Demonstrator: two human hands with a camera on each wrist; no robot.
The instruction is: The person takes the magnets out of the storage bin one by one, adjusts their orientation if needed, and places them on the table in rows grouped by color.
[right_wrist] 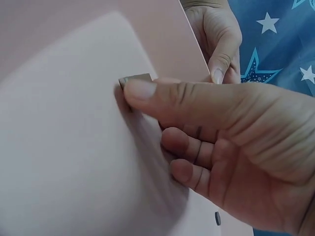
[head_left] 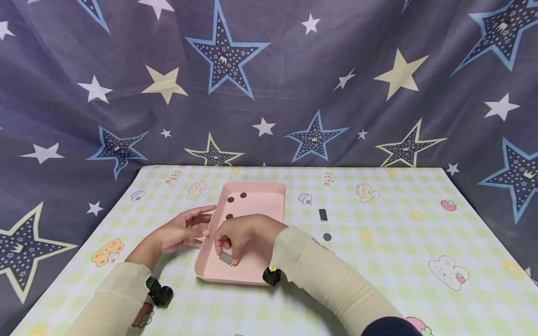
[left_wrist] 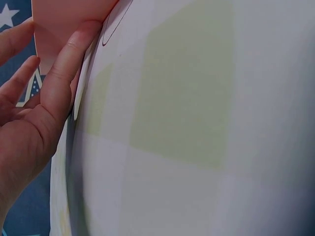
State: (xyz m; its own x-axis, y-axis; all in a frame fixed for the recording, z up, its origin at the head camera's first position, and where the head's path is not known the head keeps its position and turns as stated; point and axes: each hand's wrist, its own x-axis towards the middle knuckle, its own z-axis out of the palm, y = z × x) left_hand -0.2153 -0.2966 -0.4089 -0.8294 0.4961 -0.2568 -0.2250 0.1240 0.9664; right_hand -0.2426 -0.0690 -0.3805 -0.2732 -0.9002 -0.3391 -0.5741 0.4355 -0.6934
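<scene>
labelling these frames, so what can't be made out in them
- Head: floor of the pink tray, partly hidden by the right hand.
- Right wrist: most of the grey block, hidden by the thumb.
- Left wrist: tray, cut off by the top edge.
- Head: dark marking on the right sleeve, too small to read.

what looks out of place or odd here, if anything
A dark disc and a dark block lie on the tablecloth, outside the pink tray holding similar discs, so they may look stray. Nothing appears damaged.
</scene>
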